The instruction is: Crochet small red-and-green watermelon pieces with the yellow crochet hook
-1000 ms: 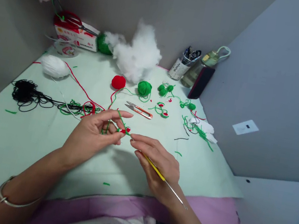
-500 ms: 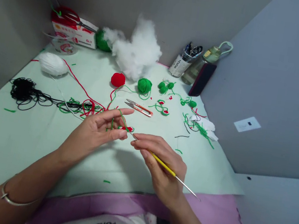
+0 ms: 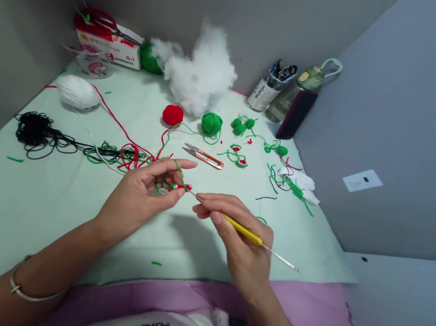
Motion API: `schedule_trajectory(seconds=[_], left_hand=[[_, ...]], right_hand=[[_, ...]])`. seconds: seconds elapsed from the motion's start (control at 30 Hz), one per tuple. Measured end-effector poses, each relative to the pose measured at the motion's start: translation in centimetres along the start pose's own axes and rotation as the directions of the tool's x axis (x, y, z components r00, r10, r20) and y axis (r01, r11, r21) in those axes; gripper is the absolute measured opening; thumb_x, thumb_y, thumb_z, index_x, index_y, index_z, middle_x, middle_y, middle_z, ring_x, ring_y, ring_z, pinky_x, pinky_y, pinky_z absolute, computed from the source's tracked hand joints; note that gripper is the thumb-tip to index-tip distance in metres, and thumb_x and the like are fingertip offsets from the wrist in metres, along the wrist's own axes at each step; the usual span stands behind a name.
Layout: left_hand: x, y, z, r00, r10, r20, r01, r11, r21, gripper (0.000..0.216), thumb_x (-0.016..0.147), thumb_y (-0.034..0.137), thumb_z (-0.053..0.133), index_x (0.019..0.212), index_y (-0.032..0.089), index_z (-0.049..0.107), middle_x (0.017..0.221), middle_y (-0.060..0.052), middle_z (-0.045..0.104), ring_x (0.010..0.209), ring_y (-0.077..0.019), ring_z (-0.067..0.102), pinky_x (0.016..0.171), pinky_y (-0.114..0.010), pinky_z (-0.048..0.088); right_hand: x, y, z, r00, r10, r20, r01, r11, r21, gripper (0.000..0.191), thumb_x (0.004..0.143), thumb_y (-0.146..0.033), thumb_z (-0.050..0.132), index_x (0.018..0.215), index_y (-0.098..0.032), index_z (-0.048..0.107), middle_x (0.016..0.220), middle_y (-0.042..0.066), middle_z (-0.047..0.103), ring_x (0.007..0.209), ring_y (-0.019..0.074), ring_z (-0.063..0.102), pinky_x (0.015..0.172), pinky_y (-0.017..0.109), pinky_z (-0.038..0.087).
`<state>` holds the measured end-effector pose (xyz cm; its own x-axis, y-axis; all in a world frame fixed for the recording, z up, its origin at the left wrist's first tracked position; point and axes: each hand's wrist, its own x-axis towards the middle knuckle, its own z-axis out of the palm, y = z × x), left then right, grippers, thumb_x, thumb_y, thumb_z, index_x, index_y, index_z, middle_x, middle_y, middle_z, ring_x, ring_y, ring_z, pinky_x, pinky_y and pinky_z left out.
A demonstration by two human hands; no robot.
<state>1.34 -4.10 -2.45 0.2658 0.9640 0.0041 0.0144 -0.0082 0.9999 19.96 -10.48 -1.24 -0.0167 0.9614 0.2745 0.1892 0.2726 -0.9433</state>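
Note:
My left hand (image 3: 143, 189) pinches a small crocheted piece (image 3: 183, 186) in red, green and white between thumb and fingers. Green yarn runs up from that piece over the raised index finger. In my right hand (image 3: 240, 240) is a crochet hook (image 3: 245, 232) with a yellow grip, held like a pencil. Its thin metal tip reaches the crocheted piece; whether it passes through a stitch is too small to tell. The hook's other metal end sticks out toward the lower right. Just beyond the hands lie orange-handled thread snips (image 3: 204, 156).
At the back are a red yarn ball (image 3: 173, 114), a green yarn ball (image 3: 211, 123) and white stuffing (image 3: 203, 70). White yarn (image 3: 77, 92) and tangled black yarn (image 3: 34, 129) lie left. Small green pieces (image 3: 243, 125), a pen cup (image 3: 264, 92), a bottle (image 3: 283, 104) and a phone (image 3: 296, 115) stand right.
The crocheted piece has turned slightly in my left fingers. My right hand has shifted a little, and the hook's rear end has swung up and to the right.

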Motion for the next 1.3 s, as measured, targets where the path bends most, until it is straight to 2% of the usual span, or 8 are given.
schedule_trajectory(seconds=[0.1, 0.23, 0.43, 0.6, 0.87, 1.03, 1.17, 1.3], left_hand=[[0.0, -0.2, 0.1, 1.000, 0.005, 0.002, -0.005, 1.000, -0.012, 0.038, 0.080, 0.021, 0.074, 0.118, 0.026, 0.074, 0.083, 0.001, 0.061, 0.084, -0.0142, 0.058, 0.083, -0.026, 0.048], [0.0, -0.6, 0.1, 0.989, -0.095, 0.113, 0.110, 0.986, -0.129, 0.036, 0.081, 0.028, 0.077, 0.116, 0.026, 0.075, 0.084, -0.001, 0.067, 0.080, -0.0149, 0.061, 0.078, -0.027, 0.051], [0.0, -1.0, 0.3, 0.976, -0.140, 0.165, 0.182, 0.944, -0.275, 0.035, 0.079, 0.030, 0.080, 0.114, 0.026, 0.076, 0.080, 0.001, 0.063, 0.066, -0.0105, 0.057, 0.066, -0.024, 0.050], [-0.1, -0.8, 0.3, 0.975, -0.150, 0.166, 0.200, 0.917, -0.344, 0.034, 0.081, 0.028, 0.079, 0.114, 0.024, 0.076, 0.082, 0.002, 0.060, 0.064, -0.0080, 0.052, 0.058, -0.020, 0.046], [0.0, -0.9, 0.5, 0.956, -0.164, 0.242, 0.250, 0.889, -0.384, 0.027, 0.083, 0.028, 0.078, 0.110, 0.023, 0.077, 0.081, 0.002, 0.061, 0.059, -0.0060, 0.052, 0.056, -0.020, 0.046], [0.0, -1.0, 0.6, 0.949, -0.182, 0.256, 0.279, 0.865, -0.417, 0.021, 0.083, 0.028, 0.078, 0.104, 0.022, 0.078, 0.094, -0.001, 0.067, 0.064, -0.0062, 0.057, 0.060, -0.019, 0.049], [-0.1, -1.2, 0.5, 0.946, -0.223, 0.235, 0.310, 0.832, -0.459, 0.018, 0.083, 0.028, 0.079, 0.099, 0.022, 0.077, 0.090, 0.001, 0.066, 0.066, -0.0069, 0.060, 0.064, -0.019, 0.051], [-0.1, -1.3, 0.3, 0.948, -0.227, 0.221, 0.309, 0.819, -0.483, 0.016, 0.083, 0.027, 0.079, 0.098, 0.022, 0.076, 0.087, 0.003, 0.064, 0.067, -0.0069, 0.062, 0.067, -0.019, 0.052]], right_hand=[[0.2, 0.8, 0.1, 0.995, 0.098, -0.007, -0.094, 0.976, 0.195, 0.015, 0.094, -0.023, 0.065, 0.103, -0.023, 0.078, 0.103, 0.006, 0.078, 0.083, 0.0167, 0.075, 0.078, 0.032, 0.065], [0.4, 2.1, 0.6, 0.992, 0.130, 0.001, -0.124, 0.939, 0.320, 0.016, 0.095, -0.026, 0.065, 0.104, -0.024, 0.078, 0.097, 0.005, 0.078, 0.081, 0.0160, 0.074, 0.077, 0.032, 0.062], [1.0, 2.4, 1.8, 0.979, -0.046, -0.197, 0.080, 0.983, 0.166, 0.016, 0.095, -0.028, 0.064, 0.099, -0.025, 0.080, 0.093, 0.004, 0.073, 0.075, 0.0135, 0.068, 0.071, 0.030, 0.057], [1.4, 2.3, 1.9, 0.981, -0.093, -0.168, 0.112, 0.988, 0.106, 0.012, 0.092, -0.024, 0.069, 0.099, -0.027, 0.078, 0.091, 0.003, 0.073, 0.083, 0.0166, 0.068, 0.073, 0.032, 0.056], [1.4, 2.7, 2.3, 0.944, -0.255, -0.208, 0.242, 0.966, -0.087, 0.027, 0.094, -0.010, 0.063, 0.106, -0.030, 0.076, 0.101, 0.003, 0.077, 0.097, 0.0190, 0.070, 0.083, 0.036, 0.057], [1.6, 2.5, 2.3, 0.959, -0.154, -0.237, 0.147, 0.988, -0.046, 0.018, 0.095, -0.016, 0.064, 0.102, -0.027, 0.077, 0.096, 0.002, 0.075, 0.085, 0.0159, 0.071, 0.077, 0.032, 0.058], [1.7, 2.3, 1.9, 0.970, -0.063, -0.233, 0.084, 0.993, 0.079, 0.014, 0.096, -0.021, 0.063, 0.099, -0.024, 0.076, 0.095, 0.002, 0.072, 0.076, 0.0138, 0.071, 0.071, 0.030, 0.058], [1.6, 2.4, 1.9, 0.959, -0.052, -0.278, 0.095, 0.985, 0.144, 0.017, 0.099, -0.023, 0.059, 0.099, -0.024, 0.076, 0.097, 0.003, 0.071, 0.076, 0.0132, 0.071, 0.073, 0.030, 0.058]])
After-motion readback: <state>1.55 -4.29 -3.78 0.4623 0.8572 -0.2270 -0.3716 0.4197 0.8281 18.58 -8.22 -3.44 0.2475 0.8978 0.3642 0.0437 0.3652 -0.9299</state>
